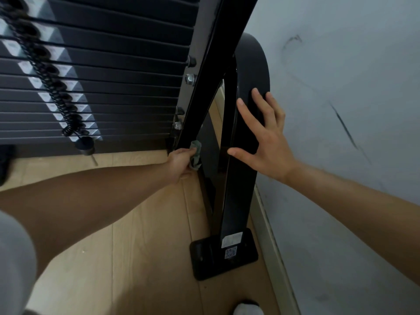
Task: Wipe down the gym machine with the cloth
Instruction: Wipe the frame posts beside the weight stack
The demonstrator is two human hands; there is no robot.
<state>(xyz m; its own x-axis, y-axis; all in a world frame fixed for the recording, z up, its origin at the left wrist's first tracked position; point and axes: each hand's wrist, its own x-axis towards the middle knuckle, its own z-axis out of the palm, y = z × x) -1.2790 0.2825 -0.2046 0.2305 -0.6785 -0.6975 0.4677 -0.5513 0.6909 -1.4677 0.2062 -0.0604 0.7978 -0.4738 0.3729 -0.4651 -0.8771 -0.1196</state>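
Head view: the gym machine (236,201) stands against a pale wall (341,110) that fills the 3 o'clock side. Its weight stack (113,87) takes up the 10 o'clock corner, and a black coiled cord (45,71) hangs across the plates down to a selector pin (86,147). A slanted black bar (204,76) comes down from 12 o'clock towards the centre. A second black post beside it drops to a base plate (204,258) at 5 o'clock, which sits on the wooden floor (136,246).

The left hand (181,162), just on the 9 o'clock side of centre, has its fingers curled round a crumpled grey-green cloth (196,153). It holds the cloth against the lower end of the slanted bar.

The right hand (261,137), just on the 3 o'clock side of centre, grasps nothing. Its fingers are straight and spread, and its palm lies on the post, the thumb reaching across the post's face.

A white-socked foot (247,311) shows at 6 o'clock.
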